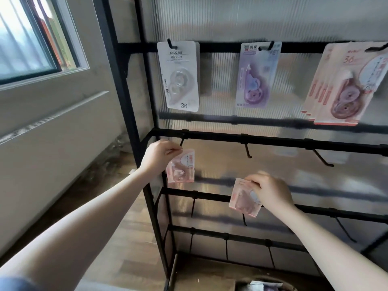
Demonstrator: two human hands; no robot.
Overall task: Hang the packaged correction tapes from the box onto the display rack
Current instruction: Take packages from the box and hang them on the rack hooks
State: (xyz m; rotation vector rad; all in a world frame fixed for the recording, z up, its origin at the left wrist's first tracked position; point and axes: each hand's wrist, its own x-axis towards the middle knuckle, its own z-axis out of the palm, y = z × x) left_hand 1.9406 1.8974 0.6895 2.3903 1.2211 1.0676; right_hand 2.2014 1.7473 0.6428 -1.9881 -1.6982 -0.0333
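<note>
Down at six o'clock, nearest me, the box sits on the floor at the foot of the rack; only its top edge shows, with what look like more packs inside, so I judge there is still stock to hang, though I cannot tell how much. Just beyond, at four o'clock, my right hand pinches a pink pack by its top, clear of any hook and waiting its turn. At nine o'clock from it, my left hand grips the top of another pink pack right at the tip of the second row's left hook; whether its hole is over the hook I cannot tell. Two more hooks on that row and those below are bare. Farthest, at twelve o'clock, the top row is filled: a white pack, a purple pack and a pink stack.
</note>
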